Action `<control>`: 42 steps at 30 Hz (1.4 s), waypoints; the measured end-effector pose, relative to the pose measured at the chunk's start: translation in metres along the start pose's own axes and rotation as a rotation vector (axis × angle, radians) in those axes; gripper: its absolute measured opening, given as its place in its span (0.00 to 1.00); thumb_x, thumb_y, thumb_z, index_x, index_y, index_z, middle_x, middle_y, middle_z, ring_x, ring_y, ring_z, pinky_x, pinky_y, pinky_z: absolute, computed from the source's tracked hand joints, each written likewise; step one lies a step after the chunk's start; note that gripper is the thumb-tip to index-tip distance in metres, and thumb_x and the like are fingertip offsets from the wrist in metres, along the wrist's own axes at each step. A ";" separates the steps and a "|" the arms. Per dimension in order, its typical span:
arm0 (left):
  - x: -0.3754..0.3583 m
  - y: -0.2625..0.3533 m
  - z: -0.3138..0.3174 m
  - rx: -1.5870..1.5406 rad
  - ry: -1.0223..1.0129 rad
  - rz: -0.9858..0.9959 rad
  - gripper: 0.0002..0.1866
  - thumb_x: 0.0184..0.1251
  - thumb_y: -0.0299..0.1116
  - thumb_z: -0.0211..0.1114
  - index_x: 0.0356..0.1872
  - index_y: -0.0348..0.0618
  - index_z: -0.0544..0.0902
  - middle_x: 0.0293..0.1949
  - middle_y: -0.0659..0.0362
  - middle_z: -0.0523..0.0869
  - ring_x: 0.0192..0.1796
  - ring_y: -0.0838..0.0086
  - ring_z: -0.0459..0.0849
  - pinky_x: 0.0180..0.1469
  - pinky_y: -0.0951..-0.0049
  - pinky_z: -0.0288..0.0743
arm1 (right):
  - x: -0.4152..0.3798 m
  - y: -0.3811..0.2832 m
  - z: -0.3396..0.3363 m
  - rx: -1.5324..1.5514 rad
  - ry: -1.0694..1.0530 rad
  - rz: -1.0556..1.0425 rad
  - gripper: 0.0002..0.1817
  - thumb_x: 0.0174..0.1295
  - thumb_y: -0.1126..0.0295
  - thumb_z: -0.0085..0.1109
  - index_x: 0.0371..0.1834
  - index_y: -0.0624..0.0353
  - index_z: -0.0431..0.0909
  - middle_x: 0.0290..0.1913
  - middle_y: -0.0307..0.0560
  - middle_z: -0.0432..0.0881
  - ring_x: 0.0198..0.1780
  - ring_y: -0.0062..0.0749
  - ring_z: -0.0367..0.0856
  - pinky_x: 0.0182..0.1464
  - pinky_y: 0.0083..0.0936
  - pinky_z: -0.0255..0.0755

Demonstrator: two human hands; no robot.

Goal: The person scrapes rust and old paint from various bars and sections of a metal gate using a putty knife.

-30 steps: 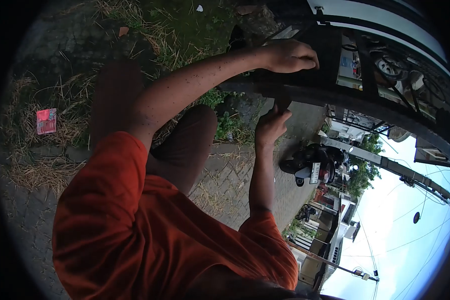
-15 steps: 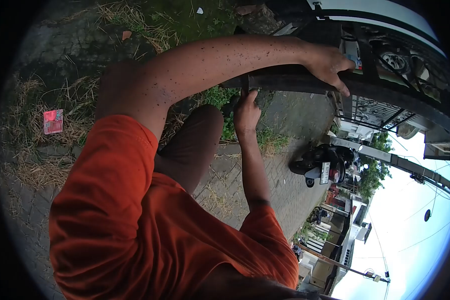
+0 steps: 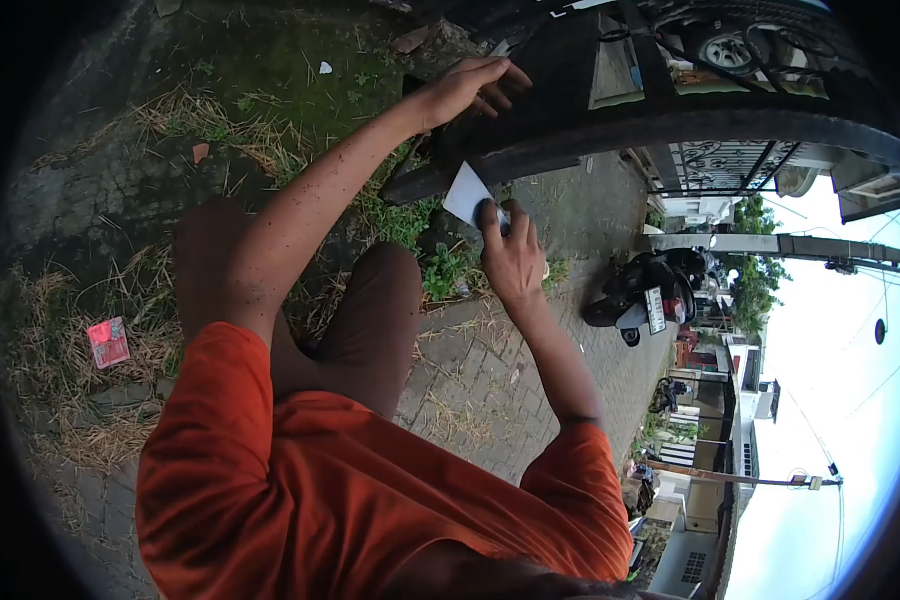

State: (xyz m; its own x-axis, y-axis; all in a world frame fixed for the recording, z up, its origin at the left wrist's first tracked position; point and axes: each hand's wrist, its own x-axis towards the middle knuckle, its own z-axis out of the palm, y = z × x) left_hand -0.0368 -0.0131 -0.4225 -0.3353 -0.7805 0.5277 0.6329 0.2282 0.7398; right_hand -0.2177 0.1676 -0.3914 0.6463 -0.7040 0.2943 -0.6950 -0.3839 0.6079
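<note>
My right hand (image 3: 513,255) is closed around the dark handle of a putty knife (image 3: 466,194). Its pale, flat blade faces me and its tip lies close to the edge of a long black metal gate beam (image 3: 610,140). My left hand (image 3: 473,90) reaches out over the dark gate panel, fingers spread and slightly bent, with nothing in them. Dark specks dot the left forearm. The inner side of the left palm is hidden.
A black motorbike (image 3: 650,300) stands on the paved lane (image 3: 480,350). A red packet (image 3: 109,342) lies among dry grass (image 3: 100,430). Green weeds (image 3: 442,272) grow near my knee (image 3: 388,285). A wheel (image 3: 727,52) shows behind the gate, and a utility pole (image 3: 740,243) stands beyond the motorbike.
My left hand has come off the beam and back toward the gate's near end. The putty knife has turned from edge-on to show its flat blade, and my right hand has drawn back slightly.
</note>
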 end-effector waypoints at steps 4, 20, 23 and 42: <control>-0.054 -0.086 -0.020 -0.140 0.150 -0.176 0.21 0.78 0.47 0.46 0.50 0.43 0.81 0.46 0.60 0.82 0.48 0.74 0.80 0.50 0.70 0.73 | 0.025 0.026 -0.022 -0.208 0.036 -0.180 0.29 0.53 0.73 0.57 0.62 0.47 0.74 0.46 0.44 0.78 0.27 0.30 0.71 0.27 0.23 0.75; -0.050 -0.051 0.069 0.783 0.252 0.370 0.37 0.58 0.52 0.71 0.56 0.31 0.68 0.50 0.41 0.71 0.51 0.49 0.75 0.52 0.52 0.72 | 0.088 0.168 -0.153 -0.655 0.278 -0.080 0.36 0.57 0.72 0.60 0.70 0.30 0.67 0.26 0.34 0.68 0.23 0.20 0.70 0.21 0.20 0.70; -0.050 -0.051 0.070 0.833 0.278 0.298 0.40 0.59 0.54 0.70 0.53 0.23 0.67 0.48 0.40 0.70 0.50 0.48 0.74 0.51 0.51 0.71 | 0.074 0.163 -0.141 -0.865 0.152 -0.404 0.40 0.55 0.72 0.60 0.72 0.26 0.63 0.25 0.33 0.64 0.22 0.18 0.64 0.20 0.15 0.64; 0.036 0.064 0.133 0.800 0.414 0.505 0.32 0.73 0.58 0.48 0.53 0.31 0.71 0.46 0.45 0.72 0.47 0.51 0.72 0.51 0.50 0.65 | 0.127 0.289 -0.280 -0.786 0.176 -0.376 0.41 0.54 0.75 0.64 0.69 0.24 0.62 0.24 0.32 0.64 0.19 0.15 0.63 0.16 0.16 0.61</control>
State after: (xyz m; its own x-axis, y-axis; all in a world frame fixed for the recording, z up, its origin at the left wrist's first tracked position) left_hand -0.1011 0.0514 -0.3006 0.2028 -0.5904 0.7812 -0.0671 0.7875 0.6126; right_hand -0.2481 0.1348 0.0277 0.8725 -0.4867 0.0429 -0.0514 -0.0043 0.9987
